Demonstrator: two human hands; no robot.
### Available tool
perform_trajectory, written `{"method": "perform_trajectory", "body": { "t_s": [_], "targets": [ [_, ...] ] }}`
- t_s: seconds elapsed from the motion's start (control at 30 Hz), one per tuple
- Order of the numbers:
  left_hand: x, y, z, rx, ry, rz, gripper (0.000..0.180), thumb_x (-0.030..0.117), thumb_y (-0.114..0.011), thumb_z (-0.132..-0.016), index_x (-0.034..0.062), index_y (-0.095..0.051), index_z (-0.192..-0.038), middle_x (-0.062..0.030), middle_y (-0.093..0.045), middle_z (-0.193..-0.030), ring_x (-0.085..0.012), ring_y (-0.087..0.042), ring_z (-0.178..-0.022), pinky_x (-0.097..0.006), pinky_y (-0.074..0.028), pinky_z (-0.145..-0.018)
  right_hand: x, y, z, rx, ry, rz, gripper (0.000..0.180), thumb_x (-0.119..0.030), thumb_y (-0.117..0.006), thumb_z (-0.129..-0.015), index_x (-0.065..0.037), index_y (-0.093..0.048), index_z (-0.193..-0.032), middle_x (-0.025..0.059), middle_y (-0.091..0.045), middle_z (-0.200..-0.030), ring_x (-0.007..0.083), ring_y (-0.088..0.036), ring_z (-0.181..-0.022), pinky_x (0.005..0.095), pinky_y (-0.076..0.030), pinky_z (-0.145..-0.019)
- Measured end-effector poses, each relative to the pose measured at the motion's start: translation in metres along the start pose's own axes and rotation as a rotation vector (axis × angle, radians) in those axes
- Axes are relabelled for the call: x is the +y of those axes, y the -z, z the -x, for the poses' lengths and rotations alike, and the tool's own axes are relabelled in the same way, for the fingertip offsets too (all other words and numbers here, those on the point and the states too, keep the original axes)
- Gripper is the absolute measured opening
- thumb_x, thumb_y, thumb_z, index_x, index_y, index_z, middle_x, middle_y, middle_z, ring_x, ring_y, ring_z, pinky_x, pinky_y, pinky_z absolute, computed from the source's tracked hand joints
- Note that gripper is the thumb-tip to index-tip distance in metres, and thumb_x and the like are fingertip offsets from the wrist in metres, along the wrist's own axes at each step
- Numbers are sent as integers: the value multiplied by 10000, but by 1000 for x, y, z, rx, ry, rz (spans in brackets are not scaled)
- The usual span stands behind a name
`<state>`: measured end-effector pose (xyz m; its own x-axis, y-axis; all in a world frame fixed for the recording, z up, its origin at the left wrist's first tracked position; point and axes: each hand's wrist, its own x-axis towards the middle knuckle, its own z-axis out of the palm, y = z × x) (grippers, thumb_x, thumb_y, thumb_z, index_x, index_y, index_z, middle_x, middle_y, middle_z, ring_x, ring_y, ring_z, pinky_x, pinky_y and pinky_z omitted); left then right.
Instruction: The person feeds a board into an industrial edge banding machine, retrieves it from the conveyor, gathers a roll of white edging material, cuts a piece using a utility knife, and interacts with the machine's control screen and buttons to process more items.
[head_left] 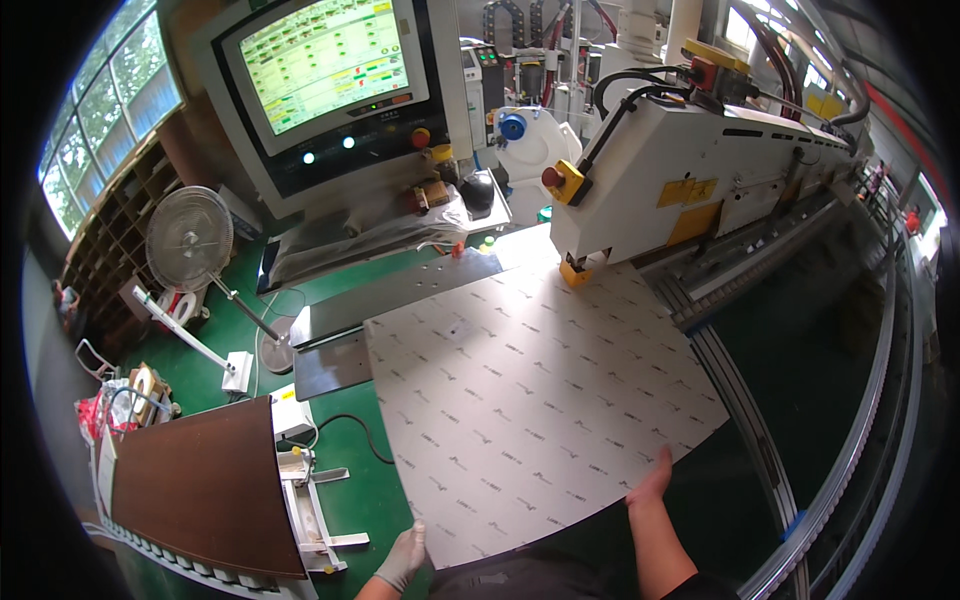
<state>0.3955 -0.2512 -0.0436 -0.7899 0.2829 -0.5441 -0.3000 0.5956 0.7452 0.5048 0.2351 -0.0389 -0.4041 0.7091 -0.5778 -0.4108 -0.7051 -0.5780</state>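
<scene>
White machine head (690,170) blocks panel (530,400) far edge; green floor (350,490) left open

A factory floor, probably for panel furniture: a long white edge-processing machine (690,185) on rails, its control screen (325,60), green painted floor (350,490), and stacked brown boards (205,490).
</scene>
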Motion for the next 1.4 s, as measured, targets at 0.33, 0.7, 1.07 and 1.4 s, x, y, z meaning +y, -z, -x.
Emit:
{"method": "perform_trajectory", "body": {
  "t_s": [0.33, 0.7, 1.07, 1.4],
  "targets": [
    [173, -6, -111, 656, -735, -644, 445, 439, -617, -955, 41, -648, -1151, -180, -663, -1171, -344, -630, -1097, -474, -488, -941, 36, 9, 50, 40, -166, -2, 577, -511, -549, -993, -94, -578, -1390, 71, -626, -1398, 323, -578, -1267, 472, -454, -1087],
    [209, 30, -190, 28, -645, -1041, 542, 638, -582, -928, 118, -660, -1060, -135, -713, -997, -320, -703, -970, -474, -556, -807, 27, -19, 22, -73, -93, -99, 674, -543, -506, -969, -62, -523, -1441, 138, -595, -1416, 383, -559, -1279, 509, -444, -1090],
    [194, 23, -174, 185, -626, -1049, 504, 570, -718, -817, 94, -635, -961, -125, -662, -938, -335, -648, -905, -472, -503, -806, -67, 9, -91, 71, 149, -20, 532, -357, -574, -999, -5, -534, -1396, 168, -614, -1362, 398, -555, -1262, 527, -410, -1114],
    [242, -6, -120, -19, -547, -874, 572, 410, -598, -963, 12, -551, -1370, -223, -593, -1342, -346, -563, -1249, -454, -435, -1075, -99, 71, -119, 238, 416, 123, 456, -280, -654, -970, 45, -594, -1284, 187, -680, -1198, 372, -685, -1066, 506, -571, -882]
  ]
}}
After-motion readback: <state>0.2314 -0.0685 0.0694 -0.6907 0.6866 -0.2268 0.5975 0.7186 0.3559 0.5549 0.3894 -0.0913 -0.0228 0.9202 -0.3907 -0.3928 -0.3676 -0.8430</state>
